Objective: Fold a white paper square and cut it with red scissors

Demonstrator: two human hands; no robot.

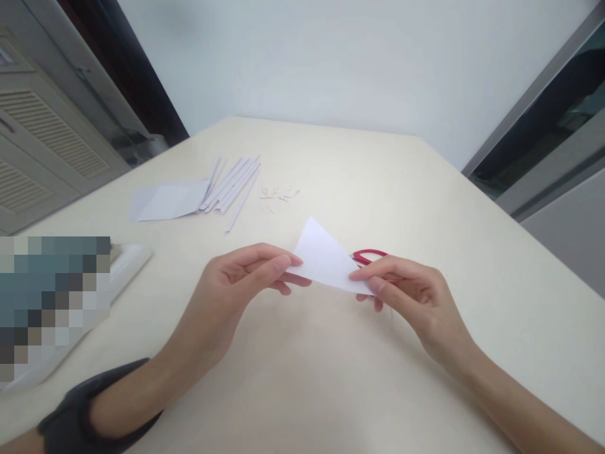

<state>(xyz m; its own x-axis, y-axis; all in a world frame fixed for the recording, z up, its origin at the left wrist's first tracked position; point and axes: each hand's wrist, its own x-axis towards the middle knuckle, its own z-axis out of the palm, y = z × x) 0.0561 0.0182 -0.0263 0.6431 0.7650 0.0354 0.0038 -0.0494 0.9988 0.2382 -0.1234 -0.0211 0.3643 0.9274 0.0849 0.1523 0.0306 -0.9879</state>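
A folded white paper triangle [326,257] is held above the cream table [378,183] between both my hands. My left hand [236,284] pinches its left corner with thumb and fingers closed. My right hand [406,293] pinches its right corner the same way. Red-handled scissors [368,255] lie on the table just behind my right hand, mostly hidden by the paper and fingers.
A flat white sheet [165,200] lies at the far left, with several thin paper strips [234,183] beside it and small paper scraps [280,193] further right. A white tray-like edge [130,261] sits at the left by a blurred patch.
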